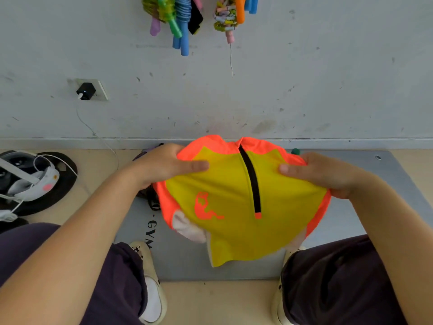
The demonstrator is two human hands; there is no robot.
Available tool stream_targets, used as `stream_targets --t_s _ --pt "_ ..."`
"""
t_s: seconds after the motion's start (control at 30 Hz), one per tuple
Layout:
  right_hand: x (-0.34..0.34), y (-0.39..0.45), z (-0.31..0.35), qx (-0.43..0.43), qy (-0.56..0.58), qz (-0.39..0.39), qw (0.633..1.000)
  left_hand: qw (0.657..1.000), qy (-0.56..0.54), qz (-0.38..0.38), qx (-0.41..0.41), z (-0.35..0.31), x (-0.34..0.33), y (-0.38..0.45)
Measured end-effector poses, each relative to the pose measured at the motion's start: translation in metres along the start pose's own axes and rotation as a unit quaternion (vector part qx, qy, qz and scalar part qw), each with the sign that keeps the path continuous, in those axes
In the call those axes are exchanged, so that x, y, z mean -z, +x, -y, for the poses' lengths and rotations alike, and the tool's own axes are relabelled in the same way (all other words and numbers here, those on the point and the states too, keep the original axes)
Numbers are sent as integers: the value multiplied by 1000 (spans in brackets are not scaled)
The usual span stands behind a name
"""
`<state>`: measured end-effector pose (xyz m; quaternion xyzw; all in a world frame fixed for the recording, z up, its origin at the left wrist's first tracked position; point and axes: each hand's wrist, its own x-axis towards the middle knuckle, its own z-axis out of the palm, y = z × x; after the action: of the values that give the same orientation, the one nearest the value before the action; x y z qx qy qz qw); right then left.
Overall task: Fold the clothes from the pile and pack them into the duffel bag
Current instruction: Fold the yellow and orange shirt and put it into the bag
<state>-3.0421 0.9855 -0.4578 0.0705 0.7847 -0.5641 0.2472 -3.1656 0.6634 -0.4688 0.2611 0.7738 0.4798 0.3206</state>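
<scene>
At far left a headset [30, 181] with white cables lies on a dark round mat [61, 184]. Above it a black charger [85, 91] sits in a wall socket. The left hand [164, 166] pinches the yellow and orange shirt [243, 202] at its left shoulder, fingers straight on top. A grey mat [187, 261] beneath reads "GYM". The right hand [321, 174] grips the other shoulder likewise. Coloured skipping ropes [182, 17] hang above.
</scene>
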Motion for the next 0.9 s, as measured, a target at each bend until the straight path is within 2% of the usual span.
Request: stream_targets --t_s 0.1,0.13,0.2,0.27,0.37,0.47,0.53,0.63,0.77,0.83,0.9 --pt "-6 -1 -1 -31 -144 30 989 977 179 94 72 4 8 -4" --pt "-7 -1 -2 -40 -184 21 982 971 204 91 88 6 10 -4" --pt "-5 -1 -3 -46 -205 -10 978 981 182 37 57 9 14 -4" --pt "0 -2 -4 -28 -159 -28 986 997 73 -6 14 6 15 -5" --pt "3 -1 -7 35 13 -46 998 995 -93 -37 -12 10 17 -5" --pt "3 2 -8 91 147 -76 982 993 -90 -77 -11 11 15 -3" --pt "1 4 -7 117 177 -106 971 993 -81 -88 -16 9 14 -4" --pt "-3 6 -3 153 189 -152 958 995 -77 -56 -17 10 19 -7" --pt "-6 4 -1 125 139 -160 969 999 -27 -3 -38 8 22 -12" --pt "-3 -1 0 92 50 -102 989 999 -13 -19 -42 8 23 -12" --pt "1 -5 0 67 -81 -51 993 998 -11 -61 -24 11 25 -11"
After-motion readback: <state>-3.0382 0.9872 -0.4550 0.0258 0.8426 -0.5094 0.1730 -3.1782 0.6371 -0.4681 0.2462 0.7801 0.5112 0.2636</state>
